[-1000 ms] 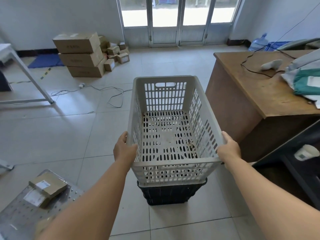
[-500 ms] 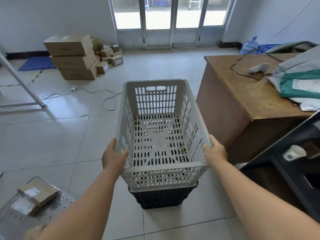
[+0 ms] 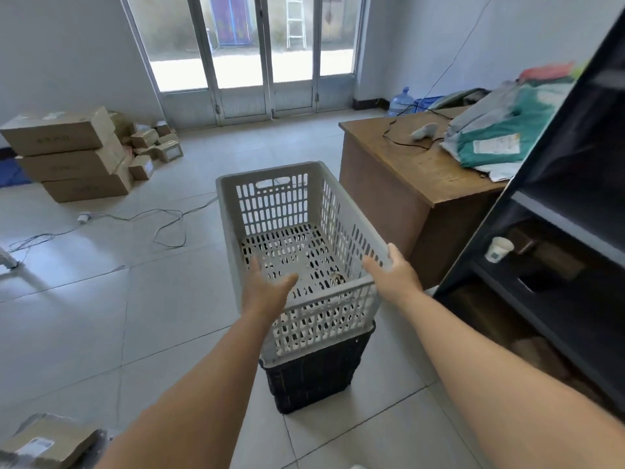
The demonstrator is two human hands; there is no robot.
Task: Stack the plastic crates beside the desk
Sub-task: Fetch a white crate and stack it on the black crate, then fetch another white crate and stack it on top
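A light grey slotted plastic crate [image 3: 270,204] rests on top of a black crate [image 3: 314,380] on the tiled floor, just left of the wooden desk [image 3: 406,164]. The grey crate is empty and sits slightly askew on the black one. My left hand [image 3: 267,286] hovers over the near left rim with its fingers spread and nothing in it. At the near right rim is my right hand [image 3: 394,275], fingers apart, its grip on the rim loosened.
A dark shelf unit [image 3: 558,231] holding a white cup [image 3: 499,248] stands close on the right. Stacked cardboard boxes [image 3: 67,154] and loose cables [image 3: 162,221] lie on the floor to the left. A parcel [image 3: 44,441] sits at the bottom left.
Both hands gripped the grey crate's side rims before; now they have let go and opened. The crate has settled onto the black crate. My view has swung left and tilted.
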